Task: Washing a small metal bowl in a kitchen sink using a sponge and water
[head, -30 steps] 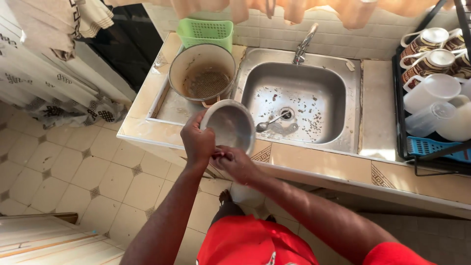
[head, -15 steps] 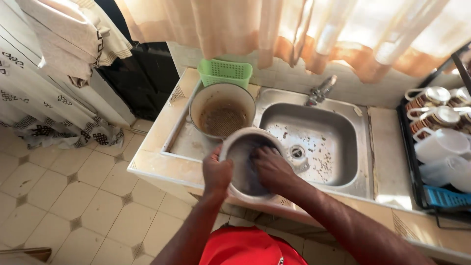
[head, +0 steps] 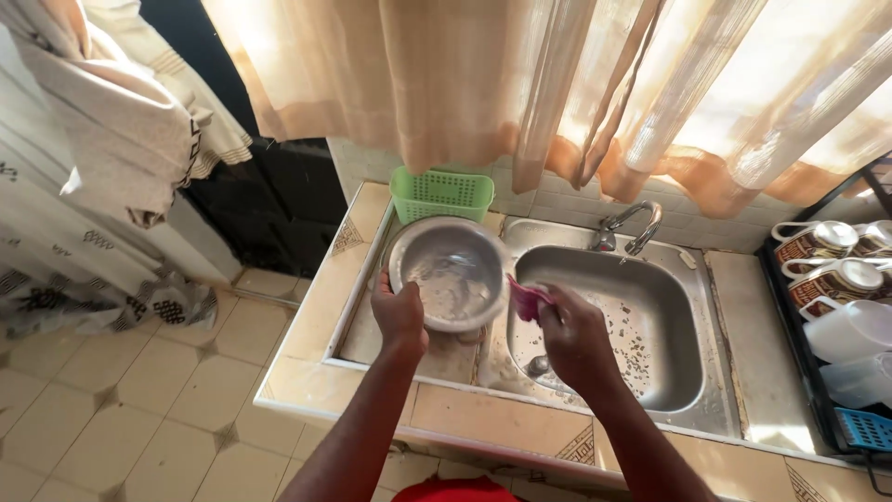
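Metal bowl (head: 449, 274) lifted since earlier, tilted over drainboard; left hand (head: 400, 316) grips rim, right hand (head: 571, 336) clutches pink cloth (head: 527, 299). Wet rim could slip.

floor (head: 111, 390): pale tiles | curtains (head: 520, 84): sunlit, peach | counter (head: 465, 423): tiled

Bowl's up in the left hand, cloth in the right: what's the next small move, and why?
Probably bring the right hand with its pink cloth back into the metal bowl: the left hand holds it tilted over the draining board, cloth just off the rim, wet film inside.
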